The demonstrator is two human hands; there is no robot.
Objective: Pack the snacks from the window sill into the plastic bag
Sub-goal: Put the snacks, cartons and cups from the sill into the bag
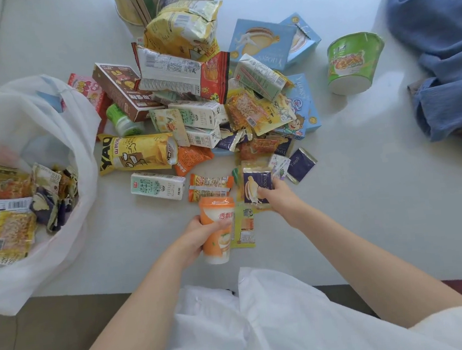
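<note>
Left hand (195, 236): low centre of the frame, forearm reaching up from the bottom edge, fingers wrapped round an orange and white drink cup (218, 229), held tilted with its sealed top pointing away.
Right hand (275, 196): just right of the cup, fingers pinching the near end of a dark blue snack packet (256, 185) with a pale pastry printed on it.
Plastic bag (59, 129): left side of the frame, thin, translucent white, mouth gaping; inside, crinkled foil packets in yellow, orange and purple.
Snack pile (203, 107): centre of the frame on the white window sill (366, 190); glossy yellow bags, pale milk cartons, a brown box, light blue boxes, small foil sachets, heaped and overlapping.
Green noodle cup (354, 62): upper right, round, tapered, standing apart from the pile.
Blue cloth (437, 42): right edge, soft and crumpled.
</note>
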